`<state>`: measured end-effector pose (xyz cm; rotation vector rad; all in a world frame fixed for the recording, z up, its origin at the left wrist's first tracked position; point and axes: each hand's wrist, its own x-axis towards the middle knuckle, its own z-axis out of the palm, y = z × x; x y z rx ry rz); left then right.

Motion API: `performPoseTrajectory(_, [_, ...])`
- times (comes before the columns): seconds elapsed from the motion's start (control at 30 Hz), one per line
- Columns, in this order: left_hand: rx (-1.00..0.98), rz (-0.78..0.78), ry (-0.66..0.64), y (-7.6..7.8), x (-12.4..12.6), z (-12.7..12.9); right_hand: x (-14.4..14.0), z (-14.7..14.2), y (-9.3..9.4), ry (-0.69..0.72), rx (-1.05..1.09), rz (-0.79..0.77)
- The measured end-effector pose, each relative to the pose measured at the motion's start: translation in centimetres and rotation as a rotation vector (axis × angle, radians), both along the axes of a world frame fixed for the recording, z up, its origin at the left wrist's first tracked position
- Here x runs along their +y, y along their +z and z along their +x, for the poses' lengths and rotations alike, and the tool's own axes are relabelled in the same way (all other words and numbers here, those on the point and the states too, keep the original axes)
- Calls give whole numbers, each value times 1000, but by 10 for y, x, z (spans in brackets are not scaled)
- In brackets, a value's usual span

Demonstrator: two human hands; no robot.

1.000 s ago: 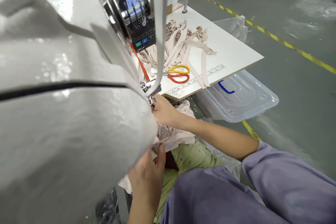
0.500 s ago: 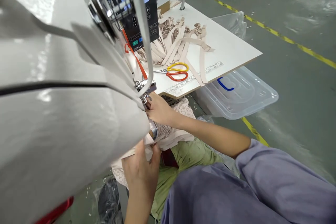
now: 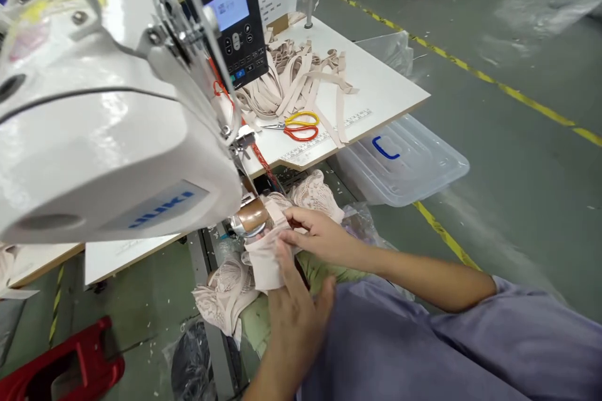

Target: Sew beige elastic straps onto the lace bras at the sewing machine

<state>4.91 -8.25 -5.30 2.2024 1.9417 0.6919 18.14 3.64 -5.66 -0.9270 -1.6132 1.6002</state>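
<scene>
A beige lace bra (image 3: pixel 266 263) hangs around the end of the sewing machine's narrow arm (image 3: pixel 251 216), its lace cups drooping to either side. My right hand (image 3: pixel 324 235) pinches the bra's edge between thumb and fingers, just right of that arm. Below it, my left hand (image 3: pixel 296 313) lies against the plain band with fingers stretched and thumb spread wide; some fingertips are hidden by cloth. Over both hands stands the white sewing machine head (image 3: pixel 117 150), with its needle area above the narrow arm.
On the white table (image 3: pixel 390 91) lie scissors (image 3: pixel 301 126) with yellow and red handles and a heap of beige straps (image 3: pixel 291 75). A control panel (image 3: pixel 230 19) stands beside the machine. Below are a lidded clear bin (image 3: pixel 414 163) and a red stool (image 3: pixel 70 357).
My right hand has come down from the needle area and now pinches the bra's edge. My left hand has shifted right and opened its thumb. The camera view has swung, showing more of the machine.
</scene>
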Motion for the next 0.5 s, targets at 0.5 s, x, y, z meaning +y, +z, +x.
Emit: performPoseTrajectory(0.5, [-925, -770, 181, 6, 20, -50, -26, -5, -15, 174, -477, 927])
